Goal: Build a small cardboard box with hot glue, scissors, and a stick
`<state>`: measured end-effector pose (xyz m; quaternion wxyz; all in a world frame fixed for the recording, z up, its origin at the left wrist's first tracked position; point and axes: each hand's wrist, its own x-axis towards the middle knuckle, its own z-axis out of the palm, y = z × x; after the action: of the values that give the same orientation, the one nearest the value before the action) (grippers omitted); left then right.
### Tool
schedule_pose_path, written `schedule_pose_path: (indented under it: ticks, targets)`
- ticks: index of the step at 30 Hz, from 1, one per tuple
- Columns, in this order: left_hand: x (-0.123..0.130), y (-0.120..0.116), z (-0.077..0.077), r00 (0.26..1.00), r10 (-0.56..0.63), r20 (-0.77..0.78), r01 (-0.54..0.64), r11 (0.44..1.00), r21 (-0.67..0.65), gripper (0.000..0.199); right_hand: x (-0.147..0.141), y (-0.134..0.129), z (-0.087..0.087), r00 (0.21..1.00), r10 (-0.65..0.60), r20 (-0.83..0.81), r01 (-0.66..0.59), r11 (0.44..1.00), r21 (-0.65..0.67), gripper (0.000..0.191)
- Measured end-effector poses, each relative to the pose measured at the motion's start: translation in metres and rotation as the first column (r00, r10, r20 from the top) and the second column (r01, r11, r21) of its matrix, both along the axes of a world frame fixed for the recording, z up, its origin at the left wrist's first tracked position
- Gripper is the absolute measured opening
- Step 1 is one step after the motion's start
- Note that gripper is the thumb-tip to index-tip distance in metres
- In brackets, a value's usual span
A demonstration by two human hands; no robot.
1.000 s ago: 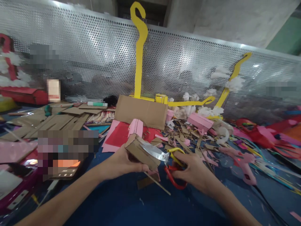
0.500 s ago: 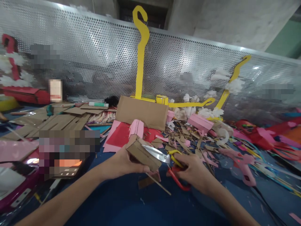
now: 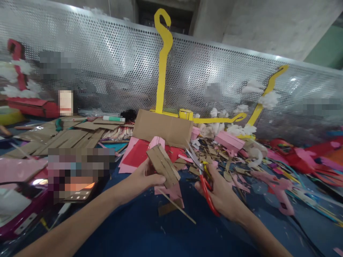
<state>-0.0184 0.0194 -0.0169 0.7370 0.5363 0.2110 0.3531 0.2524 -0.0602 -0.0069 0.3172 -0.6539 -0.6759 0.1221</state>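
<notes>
while the left hand (image 3: 144,181) pinches a small brown boxy cardboard piece (image 3: 164,166), red-and-yellow-handled metal scissors (image 3: 204,185) sit in the right hand (image 3: 223,198)

the cardboard piece tilts above the dark blue table (image 3: 128,228). right of it, apart, the scissors point away, right hand curled around their handles. farther right lies a pink pistol-shaped glue gun (image 3: 280,189).

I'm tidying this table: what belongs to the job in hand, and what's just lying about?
In use:
cardboard piece, in the left hand
scissors, in the right hand

Probably just lying about:
pink glue gun
green-and-white tube
loose cardboard scrap
</notes>
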Motion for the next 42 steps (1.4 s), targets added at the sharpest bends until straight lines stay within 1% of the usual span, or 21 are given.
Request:
schedule_pose_path:
  ticks: [1, 2, 3, 4, 5, 6, 7, 8, 11, 14, 15, 17, 19, 24, 26, 30, 33, 38, 42]
  targets:
    - [0.001, -0.001, 0.001, 1.0, -0.015, 0.015, 0.015, 0.999, -0.031, 0.049, 0.001, 0.0, 0.001, 0.998, -0.003, -0.058, 0.002, 1.0, -0.01, 0.037]
    - [0.001, -0.002, 0.002, 0.999, -0.027, 0.03, 0.028, 0.998, -0.058, 0.049, 0.001, 0.0, 0.001, 0.986, 0.006, -0.166, -0.014, 0.999, -0.045, 0.042]
    - [0.002, -0.003, 0.003, 0.998, -0.034, 0.048, 0.038, 0.996, -0.082, 0.05, 0.0, 0.0, 0.002, 0.952, 0.02, -0.307, -0.051, 0.994, -0.094, 0.047]
    - [0.002, -0.003, 0.005, 0.997, -0.037, 0.065, 0.043, 0.994, -0.104, 0.05, 0.0, 0.0, 0.003, 0.893, 0.033, -0.45, -0.111, 0.982, -0.149, 0.052]
    - [0.003, -0.004, 0.005, 0.996, -0.034, 0.079, 0.043, 0.992, -0.12, 0.05, -0.001, 0.0, 0.003, 0.807, 0.04, -0.59, -0.195, 0.96, -0.202, 0.059]
    - [0.003, -0.004, 0.006, 0.996, -0.031, 0.086, 0.042, 0.99, -0.131, 0.05, -0.002, 0.0, 0.003, 0.719, 0.036, -0.694, -0.27, 0.935, -0.231, 0.066]
    - [0.004, -0.004, 0.006, 0.995, -0.031, 0.09, 0.043, 0.99, -0.137, 0.049, -0.003, 0.0, 0.003, 0.646, 0.025, -0.763, -0.314, 0.919, -0.236, 0.071]
    - [0.004, -0.003, 0.006, 0.995, -0.028, 0.092, 0.041, 0.989, -0.141, 0.048, -0.003, 0.0, 0.002, 0.606, 0.016, -0.795, -0.317, 0.922, -0.223, 0.072]
    - [0.004, -0.001, 0.004, 0.995, -0.029, 0.095, 0.043, 0.989, -0.141, 0.048, 0.0, 0.002, 0.0, 0.546, 0.014, -0.838, -0.278, 0.946, -0.165, 0.061]
    - [0.004, 0.0, 0.002, 0.994, -0.042, 0.098, 0.055, 0.989, -0.135, 0.05, 0.005, 0.006, -0.004, 0.482, -0.019, -0.876, -0.295, 0.938, -0.182, 0.065]
    - [0.004, -0.001, 0.002, 0.994, -0.048, 0.099, 0.061, 0.99, -0.131, 0.05, 0.006, 0.008, -0.005, 0.49, -0.025, -0.872, -0.265, 0.948, -0.176, 0.065]
    - [0.004, -0.002, 0.004, 0.994, -0.047, 0.097, 0.059, 0.989, -0.133, 0.047, 0.006, 0.01, -0.008, 0.569, -0.012, -0.822, -0.163, 0.978, -0.128, 0.057]
    - [0.004, -0.003, 0.006, 0.994, -0.039, 0.099, 0.053, 0.988, -0.148, 0.043, 0.005, 0.011, -0.01, 0.641, 0.008, -0.767, -0.119, 0.989, -0.089, 0.05]
    - [0.004, -0.005, 0.009, 0.992, -0.065, 0.106, 0.082, 0.983, -0.163, 0.041, 0.0, 0.007, -0.01, 0.742, 0.054, -0.668, -0.149, 0.985, -0.085, 0.053]
    - [0.004, -0.006, 0.009, 0.993, -0.06, 0.097, 0.075, 0.985, -0.158, 0.041, -0.002, 0.005, -0.01, 0.777, 0.071, -0.626, -0.159, 0.984, -0.086, 0.056]
    - [0.004, -0.007, 0.012, 1.0, 0.013, -0.02, -0.015, 0.993, -0.119, 0.045, -0.003, 0.002, -0.011, 0.794, 0.081, -0.603, -0.191, 0.974, -0.121, 0.059]
    - [0.004, -0.008, 0.014, 0.996, 0.034, -0.086, -0.042, 0.995, -0.091, 0.051, -0.004, 0.002, -0.014, 0.787, 0.117, -0.605, -0.234, 0.965, -0.118, 0.056]
    - [0.006, -0.008, 0.014, 0.997, -0.004, -0.074, -0.001, 0.998, -0.061, 0.058, -0.003, 0.001, -0.015, 0.797, 0.138, -0.588, -0.249, 0.962, -0.112, 0.055]
    - [0.006, -0.007, 0.012, 0.997, 0.035, -0.067, -0.037, 0.999, -0.033, 0.063, -0.001, 0.002, -0.016, 0.786, 0.13, -0.604, -0.249, 0.962, -0.117, 0.054]
